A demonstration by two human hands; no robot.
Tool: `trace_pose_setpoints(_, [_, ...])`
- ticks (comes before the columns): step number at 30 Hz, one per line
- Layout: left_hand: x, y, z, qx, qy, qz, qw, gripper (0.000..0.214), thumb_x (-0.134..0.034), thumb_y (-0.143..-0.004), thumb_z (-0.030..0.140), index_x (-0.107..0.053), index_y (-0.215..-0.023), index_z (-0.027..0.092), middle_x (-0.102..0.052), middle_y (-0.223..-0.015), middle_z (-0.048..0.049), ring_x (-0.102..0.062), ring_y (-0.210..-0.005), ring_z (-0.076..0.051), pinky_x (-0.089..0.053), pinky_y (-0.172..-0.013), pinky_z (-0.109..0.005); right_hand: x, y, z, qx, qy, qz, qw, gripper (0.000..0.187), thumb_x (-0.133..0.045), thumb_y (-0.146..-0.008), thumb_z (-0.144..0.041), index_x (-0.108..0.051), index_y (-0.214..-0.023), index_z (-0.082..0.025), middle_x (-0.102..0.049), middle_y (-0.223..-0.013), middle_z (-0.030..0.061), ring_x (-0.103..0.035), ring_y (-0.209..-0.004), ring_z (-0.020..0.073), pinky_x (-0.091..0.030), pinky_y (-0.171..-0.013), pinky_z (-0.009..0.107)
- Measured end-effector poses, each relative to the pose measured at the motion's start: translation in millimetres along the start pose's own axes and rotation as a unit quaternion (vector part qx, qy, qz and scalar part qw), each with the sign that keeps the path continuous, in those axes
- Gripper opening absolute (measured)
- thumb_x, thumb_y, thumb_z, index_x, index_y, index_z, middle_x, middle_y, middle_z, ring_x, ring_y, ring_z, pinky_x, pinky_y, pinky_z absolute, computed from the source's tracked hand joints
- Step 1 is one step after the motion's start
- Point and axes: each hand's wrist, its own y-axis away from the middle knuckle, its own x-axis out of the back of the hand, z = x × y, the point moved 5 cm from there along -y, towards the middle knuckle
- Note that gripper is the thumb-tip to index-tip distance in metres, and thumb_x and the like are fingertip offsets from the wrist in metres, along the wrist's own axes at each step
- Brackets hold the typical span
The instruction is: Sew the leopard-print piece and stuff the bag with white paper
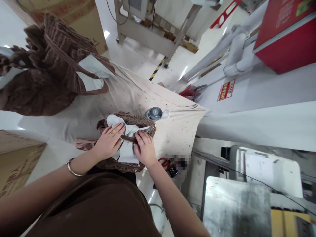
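Note:
A brown leopard-print fabric piece [133,120] with a white lining [127,149] lies on the cloth-covered table [177,131] right in front of me. My left hand [108,141], wearing a gold ring and a silver bangle, rests flat on the white lining with fingers stretched out. My right hand [144,148] presses down beside it on the fabric's edge, fingers bent and close together. Both hands touch the same piece.
A tall pile of brown fabric pieces [49,65] sits at the table's left. A grey lidded bottle [155,113] stands just beyond the fabric. Red-handled scissors [164,163] lie at the table's near edge. Cardboard boxes [14,161] stand left; a white machine bed [259,108] right.

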Motion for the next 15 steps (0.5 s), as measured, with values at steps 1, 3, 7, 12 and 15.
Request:
trace_pose_setpoints(1, [5.6,0.7,0.7,0.004,0.008,0.000,1.000,0.051,-0.040,-0.100,0.031,-0.047,-0.148,0.015,-0.046,-0.156,-0.0150,-0.040,-0.146,-0.030,-0.031,-0.119,-0.051,5.0,-0.7,-5.0,0.003,-0.003,0.004,1.000,0.046,-0.046,-0.099,-0.029,-0.054,-0.142,-0.014,-0.051,-0.148,0.0130,-0.038,-0.141,0.0264,-0.031,-0.118,0.046])
trace_pose_setpoints(3, [15.9,6.1,2.2,0.012,0.027,0.007,1.000,0.049,-0.045,-0.098,0.035,-0.051,-0.144,0.018,-0.049,-0.154,-0.0134,-0.043,-0.144,-0.030,-0.034,-0.119,-0.050,11.3,0.4,-13.7,0.003,-0.006,0.020,1.000,0.044,-0.045,-0.100,-0.029,-0.055,-0.141,-0.015,-0.051,-0.148,0.0134,-0.036,-0.143,0.0265,-0.031,-0.119,0.048])
trace_pose_setpoints(7, [22.1,31.3,0.2,0.058,0.064,0.041,0.995,0.048,-0.051,-0.096,0.039,-0.052,-0.141,0.022,-0.048,-0.153,-0.0129,-0.044,-0.142,-0.032,-0.033,-0.121,-0.052,4.2,3.0,-15.7,-0.052,-0.050,0.033,0.997,0.048,-0.045,-0.100,-0.027,-0.050,-0.146,-0.014,-0.045,-0.153,0.0171,-0.027,-0.149,0.0327,-0.023,-0.121,0.059])
trace_pose_setpoints(12, [10.4,66.9,-19.5,0.144,0.138,0.060,0.978,0.050,-0.049,-0.096,0.045,-0.049,-0.140,0.021,-0.050,-0.149,-0.0138,-0.046,-0.140,-0.033,-0.041,-0.117,-0.053,5.0,9.8,-6.6,-0.096,-0.127,0.058,0.985,0.044,-0.048,-0.097,-0.030,-0.056,-0.139,-0.017,-0.049,-0.151,0.0133,-0.034,-0.146,0.0291,-0.027,-0.121,0.054])
trace_pose_setpoints(15, [12.8,75.6,-46.3,0.248,0.173,0.110,0.947,0.060,-0.045,-0.098,0.052,-0.037,-0.148,0.019,-0.047,-0.148,-0.0179,-0.054,-0.129,-0.035,-0.050,-0.106,-0.053,12.7,33.8,10.5,-0.188,-0.179,0.128,0.957,0.048,-0.041,-0.100,-0.038,-0.051,-0.141,-0.016,-0.044,-0.153,0.0156,-0.032,-0.147,0.0249,-0.027,-0.123,0.049])
